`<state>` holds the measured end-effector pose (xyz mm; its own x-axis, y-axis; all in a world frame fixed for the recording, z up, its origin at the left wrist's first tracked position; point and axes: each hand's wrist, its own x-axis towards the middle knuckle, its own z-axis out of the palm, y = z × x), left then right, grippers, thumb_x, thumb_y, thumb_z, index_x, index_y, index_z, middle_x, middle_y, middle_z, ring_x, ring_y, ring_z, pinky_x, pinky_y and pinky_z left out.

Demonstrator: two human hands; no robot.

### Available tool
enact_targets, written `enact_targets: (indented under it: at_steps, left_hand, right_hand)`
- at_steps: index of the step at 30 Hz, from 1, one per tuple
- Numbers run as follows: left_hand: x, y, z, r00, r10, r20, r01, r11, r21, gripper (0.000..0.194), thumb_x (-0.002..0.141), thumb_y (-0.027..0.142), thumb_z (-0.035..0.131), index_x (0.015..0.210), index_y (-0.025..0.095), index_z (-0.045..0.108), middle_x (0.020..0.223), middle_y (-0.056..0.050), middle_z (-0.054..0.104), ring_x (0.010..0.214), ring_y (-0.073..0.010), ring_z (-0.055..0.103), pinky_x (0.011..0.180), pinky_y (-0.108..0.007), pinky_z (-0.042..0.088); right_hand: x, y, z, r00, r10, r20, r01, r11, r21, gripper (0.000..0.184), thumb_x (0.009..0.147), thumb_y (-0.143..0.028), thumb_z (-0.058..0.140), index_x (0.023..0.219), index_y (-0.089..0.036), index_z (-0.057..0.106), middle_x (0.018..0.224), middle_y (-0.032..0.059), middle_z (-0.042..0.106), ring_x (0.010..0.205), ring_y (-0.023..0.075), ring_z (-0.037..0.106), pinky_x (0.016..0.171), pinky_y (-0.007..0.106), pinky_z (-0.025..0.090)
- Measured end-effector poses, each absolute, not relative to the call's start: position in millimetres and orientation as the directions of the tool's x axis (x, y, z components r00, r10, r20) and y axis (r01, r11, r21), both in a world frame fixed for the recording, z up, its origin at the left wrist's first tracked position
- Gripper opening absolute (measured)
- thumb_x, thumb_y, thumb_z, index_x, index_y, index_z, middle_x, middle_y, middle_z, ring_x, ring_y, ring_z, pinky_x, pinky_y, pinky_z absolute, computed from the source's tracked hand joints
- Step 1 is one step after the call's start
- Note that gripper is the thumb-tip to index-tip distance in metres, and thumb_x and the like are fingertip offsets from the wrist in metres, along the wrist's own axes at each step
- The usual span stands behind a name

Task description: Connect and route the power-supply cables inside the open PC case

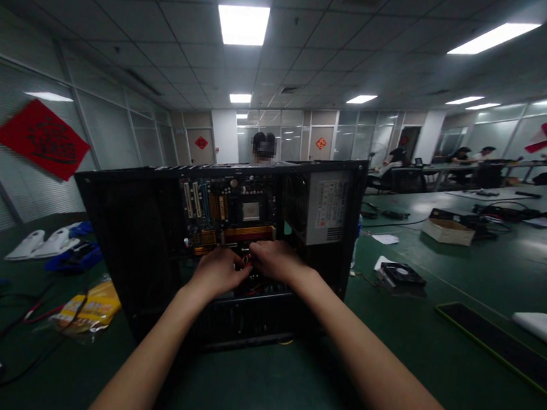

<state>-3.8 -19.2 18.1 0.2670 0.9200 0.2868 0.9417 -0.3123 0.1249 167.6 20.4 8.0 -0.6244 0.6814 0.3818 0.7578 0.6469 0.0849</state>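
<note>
A black computer case (212,317) stands on the table in front of me with its side open. Inside it are a motherboard (272,195), memory slots (247,232) edged in orange, and a silver power supply (331,209) at the upper right. Low on the board, my left hand (218,273) and my right hand (276,260) meet with bent, pinching fingers. Between their fingertips show thin wires (249,260), partly red; the fingers hide the ends, so I cannot see what they connect to.
Left of the case lie a yellow plastic packet (88,307), white-and-blue gloves (45,244) and loose cables. To the right are a cooling fan (401,275), a small open box (447,231) and a long dark mat (499,343). A person (263,147) is behind the case.
</note>
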Motion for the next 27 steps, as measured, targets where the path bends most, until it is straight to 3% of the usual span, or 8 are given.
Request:
enact_targets:
  at_steps: [6, 27]
  left_hand:
    - [-2.5, -18.7, 18.9, 0.26, 0.945, 0.2, 0.944, -0.293, 0.155, 0.032, 0.084, 0.047, 0.052, 0.085, 0.026, 0.077, 0.076, -0.006, 0.074, 0.072, -0.0213, 0.067, 0.062, -0.029, 0.041]
    - [-7.3, -14.6, 15.0, 0.163, 0.95, 0.266, 0.973, -0.199, 0.115, 0.033, 0.084, 0.052, 0.053, 0.091, 0.031, 0.077, 0.085, -0.004, 0.075, 0.082, -0.0217, 0.067, 0.068, -0.028, 0.044]
  right_hand:
    - [167.9, 18.6, 10.0, -0.615, 0.689, 0.384, 0.764, 0.641, 0.072, 0.016, 0.09, -0.022, 0.05, 0.102, -0.019, 0.058, 0.104, 0.0069, 0.07, 0.089, 0.0223, 0.067, 0.065, 0.027, 0.04]
    - [166.7, 14.4, 10.5, -0.571, 0.756, 0.319, 0.8, 0.6, 0.007, 0.017, 0.093, -0.026, 0.048, 0.107, -0.02, 0.054, 0.103, 0.0102, 0.069, 0.091, 0.0216, 0.066, 0.067, 0.026, 0.039]
